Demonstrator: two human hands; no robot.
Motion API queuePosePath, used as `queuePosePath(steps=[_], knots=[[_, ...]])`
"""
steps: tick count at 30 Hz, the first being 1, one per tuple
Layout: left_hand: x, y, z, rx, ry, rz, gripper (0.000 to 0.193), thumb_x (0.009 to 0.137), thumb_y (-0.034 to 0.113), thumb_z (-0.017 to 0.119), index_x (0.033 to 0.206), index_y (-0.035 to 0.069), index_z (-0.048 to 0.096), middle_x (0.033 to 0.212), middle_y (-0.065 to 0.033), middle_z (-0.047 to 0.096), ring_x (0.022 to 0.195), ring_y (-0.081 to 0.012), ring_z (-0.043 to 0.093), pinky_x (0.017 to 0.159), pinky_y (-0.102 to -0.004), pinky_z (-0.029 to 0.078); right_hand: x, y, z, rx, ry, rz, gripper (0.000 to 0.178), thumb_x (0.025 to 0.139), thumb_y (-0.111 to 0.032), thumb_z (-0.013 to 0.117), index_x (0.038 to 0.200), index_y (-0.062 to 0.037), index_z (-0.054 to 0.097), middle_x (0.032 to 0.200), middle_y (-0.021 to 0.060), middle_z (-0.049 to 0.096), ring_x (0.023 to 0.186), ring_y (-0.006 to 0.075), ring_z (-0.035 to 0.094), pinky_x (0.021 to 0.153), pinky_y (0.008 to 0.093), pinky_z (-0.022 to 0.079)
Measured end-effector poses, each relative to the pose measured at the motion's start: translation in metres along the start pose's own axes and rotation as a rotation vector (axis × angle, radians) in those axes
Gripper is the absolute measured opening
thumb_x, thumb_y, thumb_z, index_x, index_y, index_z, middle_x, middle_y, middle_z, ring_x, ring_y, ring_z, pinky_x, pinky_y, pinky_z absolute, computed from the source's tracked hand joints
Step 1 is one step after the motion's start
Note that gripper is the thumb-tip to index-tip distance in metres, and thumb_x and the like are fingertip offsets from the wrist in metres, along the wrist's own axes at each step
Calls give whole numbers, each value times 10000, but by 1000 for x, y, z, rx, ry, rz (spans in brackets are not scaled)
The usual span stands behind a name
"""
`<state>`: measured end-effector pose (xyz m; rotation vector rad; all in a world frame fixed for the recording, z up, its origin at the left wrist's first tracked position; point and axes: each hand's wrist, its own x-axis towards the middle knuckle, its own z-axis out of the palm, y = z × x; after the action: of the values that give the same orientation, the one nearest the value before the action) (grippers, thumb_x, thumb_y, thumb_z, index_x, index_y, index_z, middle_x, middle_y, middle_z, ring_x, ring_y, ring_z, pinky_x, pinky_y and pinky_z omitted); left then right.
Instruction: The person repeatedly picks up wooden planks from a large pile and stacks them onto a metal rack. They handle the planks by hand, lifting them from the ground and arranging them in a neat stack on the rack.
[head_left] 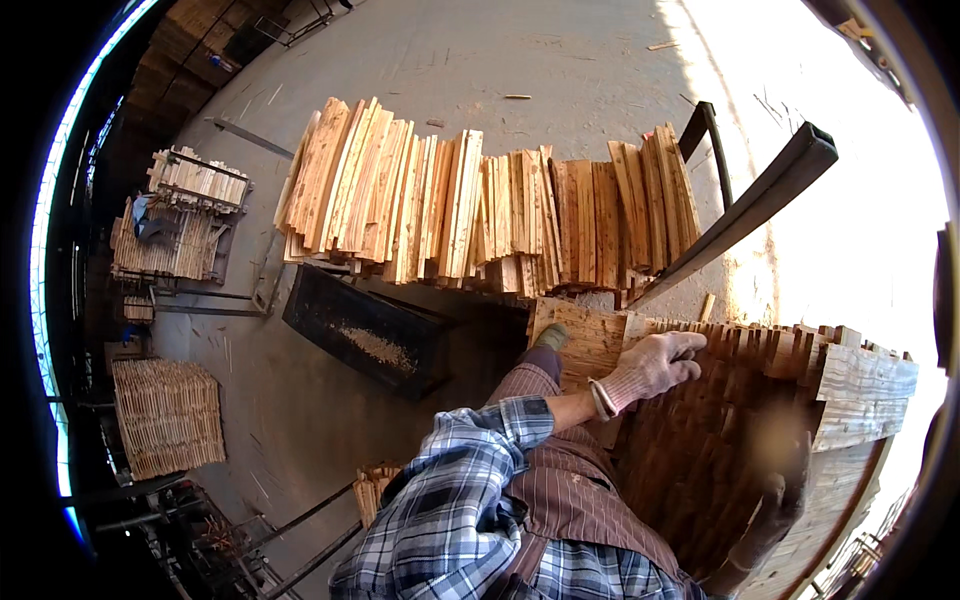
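My left hand (655, 372), in a pale knitted glove, is over the near edge of a large stack of wooden strips (690, 440). Its fingers point right, apart, with nothing seen between them. My right hand (785, 505), gloved and in shadow, is at the right side of that stack, beside pale planks (865, 385). Its thumb and fingers look apart, though a blurred spot partly covers the area above them. Strip ends line the far edge of the stack. Wooden boards (590, 345) lie by my shoe (552, 337).
A long row of upright-leaning wooden slats (460, 205) stands ahead on a rack with a dark metal post (750, 205). Left of my legs is a black trough (355, 330) with sawdust. Further left are more wood stacks (168, 415) and a person (150, 222).
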<state>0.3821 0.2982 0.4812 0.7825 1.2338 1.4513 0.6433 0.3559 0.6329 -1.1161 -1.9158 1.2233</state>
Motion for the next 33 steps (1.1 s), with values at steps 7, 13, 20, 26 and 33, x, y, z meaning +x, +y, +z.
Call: queuePosePath(steps=[7, 13, 20, 26, 33], knots=[[-157, -62, -213, 106, 933, -353, 592, 818, 86, 710, 1314, -80, 433, 920, -50, 638, 763, -80, 571, 652, -174, 452, 20, 151, 211, 438, -640, 760, 551, 886, -69, 582, 1399, -27, 385, 1006, 45, 636, 771, 97, 585, 699, 231, 499], [-258, -81, -292, -639, 1305, -153, 219, 817, 43, 669, 758, 172, 502, 588, 77, 383, 397, -27, 305, 339, -194, 224, 91, 183, 280, 40, -913, 653, 639, 866, -97, 629, 1427, -32, 330, 1004, 64, 652, 805, 105, 584, 672, 230, 484], [-270, -79, -281, -659, 1569, -531, 154, 867, 91, 618, 782, 161, 511, 567, 47, 363, 402, -76, 323, 360, -235, 235, 126, 218, 284, -156, -872, 699, 658, 848, -189, 672, 1398, 3, 366, 1124, 119, 636, 947, 152, 609, 791, 262, 491], [-260, -85, -247, -723, 1501, -477, 123, 873, 103, 613, 804, 158, 527, 584, 36, 394, 419, -91, 349, 380, -240, 261, 138, 258, 280, -293, -957, 610, 634, 847, -335, 613, 1330, 40, 444, 1224, 178, 592, 1123, 233, 569, 926, 308, 441], [-269, -114, -201, -730, 1478, -537, 157, 881, 173, 617, 998, 94, 549, 715, -47, 528, 526, -157, 501, 452, -284, 421, 152, 240, 273, -472, -1057, 482, 551, 875, -334, 601, 1334, -53, 485, 843, 57, 578, 697, 151, 504, 606, 275, 412]])
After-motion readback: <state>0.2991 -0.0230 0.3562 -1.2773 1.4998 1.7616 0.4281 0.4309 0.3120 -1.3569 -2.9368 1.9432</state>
